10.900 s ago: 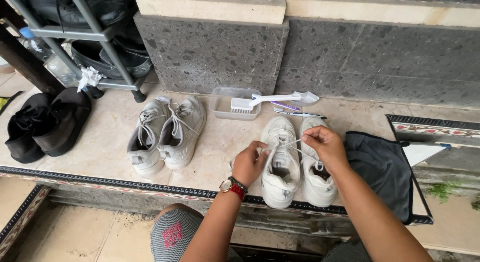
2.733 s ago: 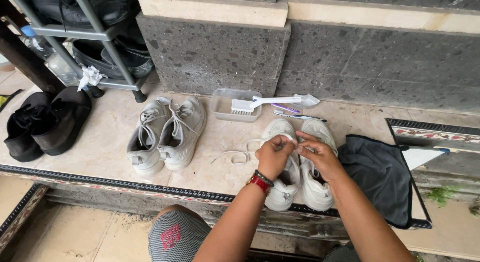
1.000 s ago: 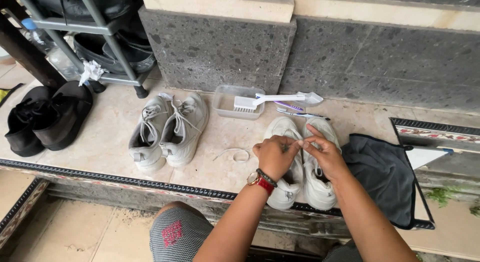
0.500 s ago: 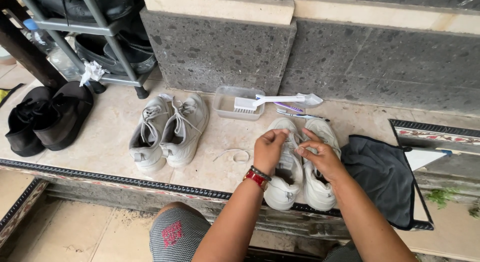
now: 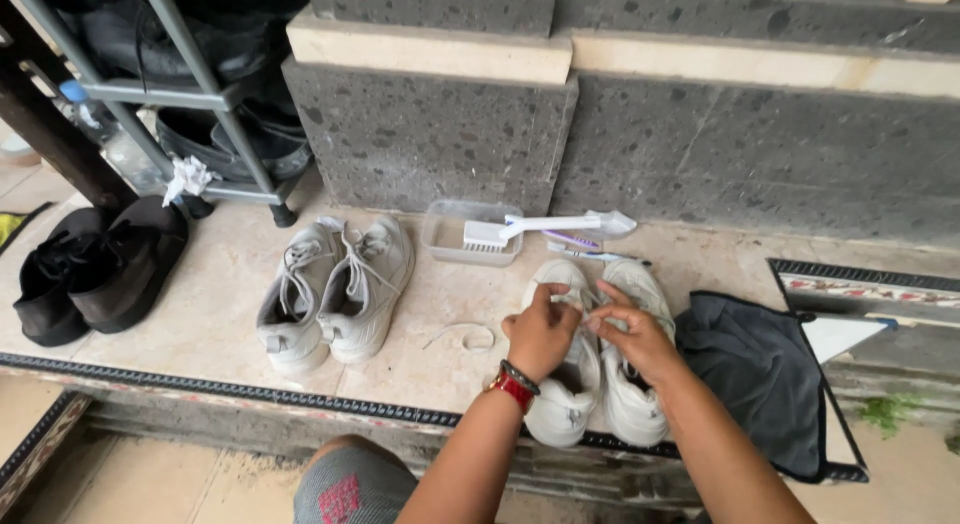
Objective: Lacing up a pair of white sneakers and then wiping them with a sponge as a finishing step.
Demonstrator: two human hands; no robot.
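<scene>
A pair of white sneakers [image 5: 563,411] stands side by side near the front edge of a tiled ledge. My left hand [image 5: 541,331], with a red watch at the wrist, hovers over the left sneaker and pinches a white shoelace [image 5: 592,298] near its tongue. My right hand [image 5: 632,336] lies over the right sneaker and grips the same lace with its fingertips. The two hands almost touch. The hands hide the lace eyelets. A loose end of white lace [image 5: 466,333] curls on the tile left of the shoes.
A grey sneaker pair [image 5: 335,289] sits to the left, and black shoes [image 5: 90,269] farther left under a metal rack [image 5: 205,94]. Behind are a clear tub [image 5: 452,240], a white brush [image 5: 545,227] and a toothbrush [image 5: 592,247]. A dark cloth [image 5: 760,374] lies to the right.
Earlier both hands held the lace raised above the shoes. They have since dropped onto the sneakers, close together, and the left hand has shifted slightly toward the toe end.
</scene>
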